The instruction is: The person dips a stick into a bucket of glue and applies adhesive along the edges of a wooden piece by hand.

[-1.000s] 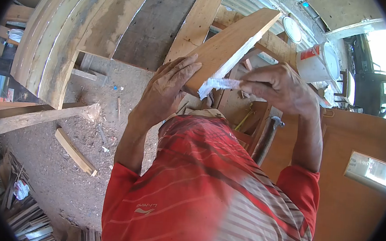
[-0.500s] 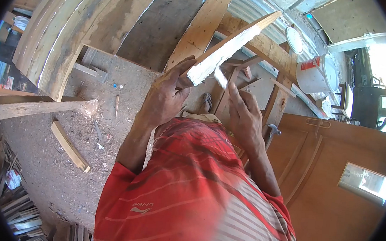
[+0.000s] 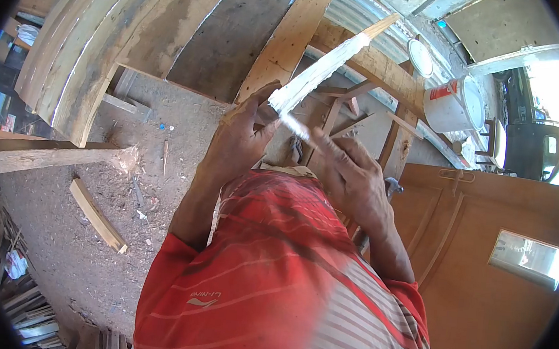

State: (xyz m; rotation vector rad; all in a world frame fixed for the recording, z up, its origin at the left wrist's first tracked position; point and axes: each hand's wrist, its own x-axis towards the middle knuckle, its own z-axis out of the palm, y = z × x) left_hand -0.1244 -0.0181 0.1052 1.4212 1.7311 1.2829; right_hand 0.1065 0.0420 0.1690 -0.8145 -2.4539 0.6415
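My left hand (image 3: 238, 132) is closed around the near end of a narrow wooden board (image 3: 321, 66), which slants away up and to the right. A thick white paste coats most of the board's upward edge, with bare wood at the far tip. My right hand (image 3: 357, 177) pinches a small, flat spreader stick (image 3: 294, 126), its end covered in white. That end is at or very close to the board's near end; motion blur hides its exact shape and whether it touches.
Joined planks (image 3: 160, 27) lie ahead on the left, beside a wooden beam (image 3: 373, 64). A white bucket (image 3: 452, 106) stands to the right, above a brown wooden door (image 3: 475, 275). A hammer head (image 3: 393, 185) shows by my right wrist. A loose wood piece (image 3: 97, 216) lies on the floor.
My right hand has moved down and slightly toward me, bringing the spreader stick to the board's near end. The board has rolled in my left hand, so its white edge faces up more.
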